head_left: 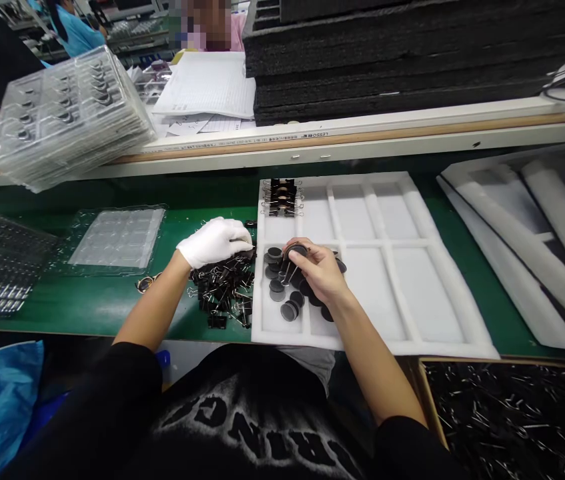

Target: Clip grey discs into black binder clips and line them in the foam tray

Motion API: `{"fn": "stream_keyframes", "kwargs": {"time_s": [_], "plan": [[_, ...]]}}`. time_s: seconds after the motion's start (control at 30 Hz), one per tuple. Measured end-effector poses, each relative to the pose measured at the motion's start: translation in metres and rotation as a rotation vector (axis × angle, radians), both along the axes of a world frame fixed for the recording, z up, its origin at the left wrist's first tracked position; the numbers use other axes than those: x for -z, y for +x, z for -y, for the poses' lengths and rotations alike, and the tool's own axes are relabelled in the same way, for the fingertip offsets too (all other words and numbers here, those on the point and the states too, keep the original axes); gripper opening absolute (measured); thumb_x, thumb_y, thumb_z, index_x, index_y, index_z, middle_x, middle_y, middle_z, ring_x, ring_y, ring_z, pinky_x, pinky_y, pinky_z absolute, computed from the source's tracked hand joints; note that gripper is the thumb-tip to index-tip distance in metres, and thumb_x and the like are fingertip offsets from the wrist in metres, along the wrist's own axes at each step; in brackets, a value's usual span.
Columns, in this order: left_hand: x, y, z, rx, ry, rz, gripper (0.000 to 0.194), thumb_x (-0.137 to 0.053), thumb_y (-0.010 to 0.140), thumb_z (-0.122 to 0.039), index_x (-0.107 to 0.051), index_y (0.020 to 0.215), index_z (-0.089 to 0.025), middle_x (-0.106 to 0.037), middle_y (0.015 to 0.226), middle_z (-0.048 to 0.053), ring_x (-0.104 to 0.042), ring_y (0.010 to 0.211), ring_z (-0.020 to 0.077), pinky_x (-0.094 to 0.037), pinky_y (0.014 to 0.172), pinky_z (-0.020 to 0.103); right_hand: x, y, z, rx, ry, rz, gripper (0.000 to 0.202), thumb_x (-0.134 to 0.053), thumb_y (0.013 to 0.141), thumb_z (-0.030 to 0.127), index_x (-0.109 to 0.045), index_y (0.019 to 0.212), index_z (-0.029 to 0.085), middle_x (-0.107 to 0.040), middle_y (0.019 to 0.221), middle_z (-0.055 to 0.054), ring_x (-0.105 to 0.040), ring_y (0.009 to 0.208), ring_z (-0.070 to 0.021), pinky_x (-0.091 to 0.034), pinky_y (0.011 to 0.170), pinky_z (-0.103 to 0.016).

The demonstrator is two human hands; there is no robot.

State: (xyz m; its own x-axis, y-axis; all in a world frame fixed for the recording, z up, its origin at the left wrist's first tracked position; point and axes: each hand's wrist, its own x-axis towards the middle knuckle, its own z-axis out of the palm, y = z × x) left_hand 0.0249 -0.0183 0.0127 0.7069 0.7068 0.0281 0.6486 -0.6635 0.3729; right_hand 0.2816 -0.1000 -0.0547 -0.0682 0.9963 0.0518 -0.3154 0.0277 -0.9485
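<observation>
My left hand (217, 241), in a white glove, is at the top of a pile of black binder clips (225, 287) on the green table. Its fingers are pinched on a dark clip at the pile's right edge, partly hidden by the glove. My bare right hand (319, 270) holds a round dark disc (297, 251) over the white foam tray (362, 250). A binder clip (288, 275) with silver wire handles is on that disc, below my thumb. Loose round discs (289, 310) lie in the tray under the hand.
A row of clipped discs (282, 198) fills the tray's upper left corner. Clear plastic trays (67, 117) are stacked at left, and one clear tray (117, 239) lies flat. Foam trays (527, 227) lean at right. A box of binder clips (517, 420) stands lower right.
</observation>
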Motion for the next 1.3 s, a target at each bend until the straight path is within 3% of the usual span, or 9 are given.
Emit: {"fn": "stream_keyframes", "kwargs": {"time_s": [0.17,0.27,0.47,0.6,0.73,0.83,0.97,1.17,1.3], "plan": [[-0.002,0.017,0.015,-0.262,-0.142,0.42,0.029,-0.067,0.094,-0.044,-0.081,0.085,-0.02,-0.08,0.088,0.005,-0.073,0.081,0.0196,-0.056,0.075,0.03,0.0,-0.004,0.005,-0.111,0.168,0.227,0.019,-0.086,0.085,0.04,-0.087,0.1,0.028,-0.065,0.15,-0.011,-0.064,0.139,-0.0305,-0.057,0.113,-0.048],[0.002,0.038,0.024,-0.306,-0.19,0.493,0.033,-0.062,0.096,-0.046,-0.078,0.084,-0.019,-0.08,0.085,0.005,-0.073,0.08,0.0203,-0.055,0.072,0.03,0.0,-0.008,0.006,-0.091,0.255,0.27,0.017,-0.084,0.086,0.033,-0.088,0.102,0.029,-0.067,0.151,-0.009,-0.063,0.142,-0.03,-0.053,0.12,-0.05],[-0.008,0.061,0.04,-0.264,0.031,0.274,0.042,-0.038,0.108,-0.047,-0.07,0.106,-0.02,-0.077,0.108,0.01,-0.073,0.095,0.0229,-0.054,0.081,0.035,-0.002,-0.009,0.005,0.047,0.27,0.222,0.014,-0.083,0.086,0.032,-0.088,0.099,0.028,-0.081,0.117,-0.007,-0.077,0.112,-0.0244,-0.064,0.099,-0.04],[-0.023,0.056,0.043,-0.314,0.032,0.027,0.043,-0.06,0.094,-0.066,-0.062,0.084,-0.024,-0.072,0.079,0.003,-0.066,0.069,0.0214,-0.041,0.059,0.032,-0.004,-0.006,0.004,-0.026,0.242,0.169,0.016,-0.086,0.082,0.04,-0.086,0.091,0.026,-0.082,0.108,-0.007,-0.077,0.102,-0.0234,-0.065,0.09,-0.037],[-0.032,0.042,0.038,-0.21,-0.071,-0.063,0.05,-0.061,0.092,-0.067,-0.055,0.068,-0.024,-0.062,0.06,0.0,-0.054,0.054,0.0169,-0.033,0.053,0.03,-0.006,-0.004,0.006,-0.13,0.213,0.168,0.025,-0.086,0.08,0.045,-0.086,0.092,0.024,-0.081,0.104,-0.008,-0.076,0.096,-0.0223,-0.066,0.082,-0.035],[-0.034,0.033,0.037,-0.142,-0.236,-0.048,0.049,-0.054,0.096,-0.065,-0.061,0.072,-0.023,-0.063,0.063,0.0,-0.053,0.056,0.0156,-0.034,0.053,0.029,-0.008,-0.004,0.008,-0.184,0.225,0.201,0.023,-0.084,0.083,0.043,-0.087,0.094,0.024,-0.079,0.101,-0.007,-0.074,0.09,-0.0205,-0.065,0.075,-0.033],[-0.029,0.026,0.043,-0.17,-0.345,0.001,0.049,-0.053,0.096,-0.065,-0.06,0.072,-0.022,-0.06,0.065,-0.001,-0.05,0.06,0.0142,-0.036,0.055,0.028,-0.009,-0.005,0.009,-0.223,0.236,0.248,0.019,-0.08,0.086,0.038,-0.086,0.096,0.024,-0.078,0.098,-0.007,-0.073,0.085,-0.0191,-0.065,0.073,-0.033],[-0.018,0.02,0.044,-0.204,-0.182,0.022,0.049,-0.053,0.094,-0.057,-0.044,0.062,-0.022,-0.042,0.055,-0.004,-0.039,0.055,0.0116,-0.03,0.055,0.028,-0.008,-0.001,0.006,-0.233,0.166,0.22,0.021,-0.082,0.085,0.039,-0.085,0.099,0.024,-0.075,0.137,-0.012,-0.073,0.124,-0.0278,-0.064,0.097,-0.042],[-0.02,0.014,0.041,-0.221,-0.101,0.041,0.046,-0.053,0.095,-0.05,-0.042,0.061,-0.021,-0.04,0.055,-0.005,-0.036,0.053,0.0104,-0.029,0.054,0.028,-0.01,0.007,0.003,-0.217,0.025,0.151,0.029,-0.076,0.092,0.048,-0.076,0.103,0.021,-0.081,0.108,-0.009,-0.078,0.091,-0.0207,-0.063,0.083,-0.037]]}}
